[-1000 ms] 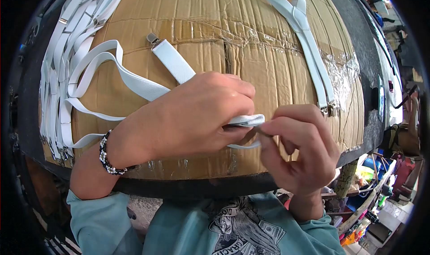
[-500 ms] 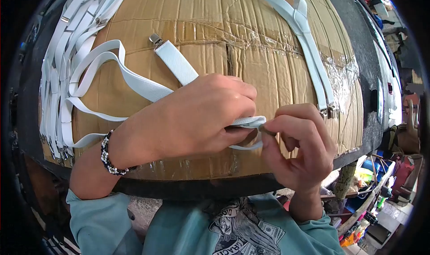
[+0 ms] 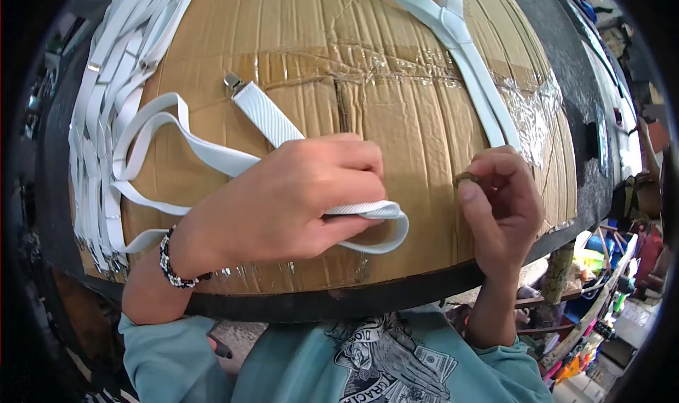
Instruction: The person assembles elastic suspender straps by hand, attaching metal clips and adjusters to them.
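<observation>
My left hand pinches a white elastic suspender strap between thumb and fingers. The strap's folded end loops out to the right of the fingertips. Beyond the knuckles, a ribbed white strap piece ends in a metal clip; part of it is hidden under the hand. My right hand is apart from the strap, its thumb and index finger closed on a small brownish piece whose kind I cannot make out. Loose white strap curves leftward from my left hand.
A cardboard sheet with clear tape covers the dark table. White suspenders lie at upper right, partly behind my right hand. Many white straps with metal clips are heaped at the left. Cluttered items stand beyond the table at right.
My right hand has drawn away to the right from the strap end, holding the small brownish piece. My left hand has shifted slightly left with the strap, whose loop now shows more fully.
</observation>
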`<state>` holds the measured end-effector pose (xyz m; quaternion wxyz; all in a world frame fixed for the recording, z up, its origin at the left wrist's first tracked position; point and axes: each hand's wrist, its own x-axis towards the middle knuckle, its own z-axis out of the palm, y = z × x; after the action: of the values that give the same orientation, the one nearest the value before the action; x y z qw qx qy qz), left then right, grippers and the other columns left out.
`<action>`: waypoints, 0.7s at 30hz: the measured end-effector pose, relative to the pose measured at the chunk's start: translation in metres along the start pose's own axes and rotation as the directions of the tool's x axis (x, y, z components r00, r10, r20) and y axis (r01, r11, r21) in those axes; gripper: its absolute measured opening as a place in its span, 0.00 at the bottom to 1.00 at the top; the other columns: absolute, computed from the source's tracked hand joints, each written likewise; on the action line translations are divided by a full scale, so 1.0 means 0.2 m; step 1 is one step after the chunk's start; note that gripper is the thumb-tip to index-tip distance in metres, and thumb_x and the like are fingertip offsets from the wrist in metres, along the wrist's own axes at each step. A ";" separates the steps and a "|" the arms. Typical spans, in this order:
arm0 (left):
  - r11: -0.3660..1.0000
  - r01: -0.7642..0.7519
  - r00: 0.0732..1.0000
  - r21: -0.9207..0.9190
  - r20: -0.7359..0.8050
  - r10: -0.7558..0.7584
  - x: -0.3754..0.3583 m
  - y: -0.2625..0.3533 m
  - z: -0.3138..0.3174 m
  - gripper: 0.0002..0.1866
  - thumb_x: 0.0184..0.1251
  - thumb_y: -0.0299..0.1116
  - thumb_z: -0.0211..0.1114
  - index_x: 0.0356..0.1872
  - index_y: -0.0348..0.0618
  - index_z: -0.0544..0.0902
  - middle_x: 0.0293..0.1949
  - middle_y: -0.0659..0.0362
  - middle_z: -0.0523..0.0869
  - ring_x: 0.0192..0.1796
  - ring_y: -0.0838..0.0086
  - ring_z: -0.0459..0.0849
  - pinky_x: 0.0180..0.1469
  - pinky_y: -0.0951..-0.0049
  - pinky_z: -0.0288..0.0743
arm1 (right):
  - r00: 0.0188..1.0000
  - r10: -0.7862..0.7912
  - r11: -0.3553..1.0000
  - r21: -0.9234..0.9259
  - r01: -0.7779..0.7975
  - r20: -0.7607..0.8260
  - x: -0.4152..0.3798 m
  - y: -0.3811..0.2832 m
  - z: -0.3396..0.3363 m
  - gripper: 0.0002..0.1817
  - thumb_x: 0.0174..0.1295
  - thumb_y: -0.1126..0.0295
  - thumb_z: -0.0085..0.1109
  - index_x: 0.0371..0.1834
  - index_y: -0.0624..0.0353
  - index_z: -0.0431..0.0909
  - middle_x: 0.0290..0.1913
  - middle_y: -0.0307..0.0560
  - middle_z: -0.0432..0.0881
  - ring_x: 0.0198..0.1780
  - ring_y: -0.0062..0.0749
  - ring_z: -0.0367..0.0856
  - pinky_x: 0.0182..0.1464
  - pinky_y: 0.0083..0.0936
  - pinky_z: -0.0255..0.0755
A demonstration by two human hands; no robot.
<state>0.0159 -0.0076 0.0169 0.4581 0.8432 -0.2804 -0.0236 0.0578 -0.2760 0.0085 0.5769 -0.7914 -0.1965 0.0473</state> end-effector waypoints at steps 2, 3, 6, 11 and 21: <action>1.000 -0.003 1.000 -0.013 -0.012 0.003 0.00 0.01 -0.01 0.13 0.52 0.20 0.76 0.41 0.39 0.90 0.40 0.56 0.86 0.41 0.61 0.85 0.42 0.64 0.78 | 0.994 -0.031 0.996 0.077 0.039 -0.104 0.01 0.01 0.01 0.07 0.65 0.83 0.61 0.45 0.65 0.77 0.40 0.36 0.76 0.35 0.11 0.72 0.37 0.12 0.65; 1.000 -0.003 1.000 -0.011 -0.021 0.003 0.00 0.02 -0.01 0.14 0.52 0.19 0.76 0.42 0.39 0.91 0.41 0.57 0.87 0.42 0.62 0.85 0.42 0.65 0.78 | 0.987 -0.042 0.992 0.113 0.060 -0.155 0.01 0.01 0.01 0.07 0.66 0.82 0.61 0.45 0.64 0.77 0.41 0.36 0.76 0.37 0.12 0.72 0.39 0.12 0.65; 0.999 0.019 0.999 -0.036 -0.037 -0.020 0.01 0.03 -0.01 0.17 0.50 0.18 0.77 0.44 0.41 0.92 0.42 0.57 0.88 0.42 0.63 0.86 0.42 0.67 0.78 | 0.982 0.021 0.989 0.149 0.007 -0.186 0.00 0.00 0.00 0.08 0.68 0.81 0.61 0.49 0.64 0.76 0.41 0.35 0.75 0.40 0.13 0.72 0.43 0.14 0.66; 0.986 0.073 0.996 -0.147 -0.043 -0.080 0.01 0.04 -0.01 0.17 0.51 0.17 0.77 0.44 0.41 0.92 0.43 0.57 0.90 0.43 0.67 0.88 0.43 0.69 0.79 | 0.967 -0.029 0.973 0.216 0.085 -0.253 0.00 0.03 -0.01 0.10 0.70 0.81 0.60 0.52 0.65 0.76 0.46 0.38 0.75 0.47 0.17 0.75 0.51 0.17 0.70; 0.852 0.254 0.963 -0.459 0.040 -0.266 0.01 0.07 -0.05 0.21 0.59 0.17 0.72 0.56 0.36 0.87 0.41 0.55 0.91 0.45 0.73 0.89 0.50 0.72 0.80 | 0.983 0.078 0.948 0.317 -0.021 -0.168 -0.03 -0.02 -0.01 0.11 0.70 0.82 0.57 0.54 0.68 0.77 0.38 0.41 0.81 0.31 0.15 0.77 0.32 0.13 0.69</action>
<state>0.0130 -0.0075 0.0342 0.6405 0.7410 -0.1447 -0.1407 0.0511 -0.2784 0.0115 0.7093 -0.6953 -0.1141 0.0214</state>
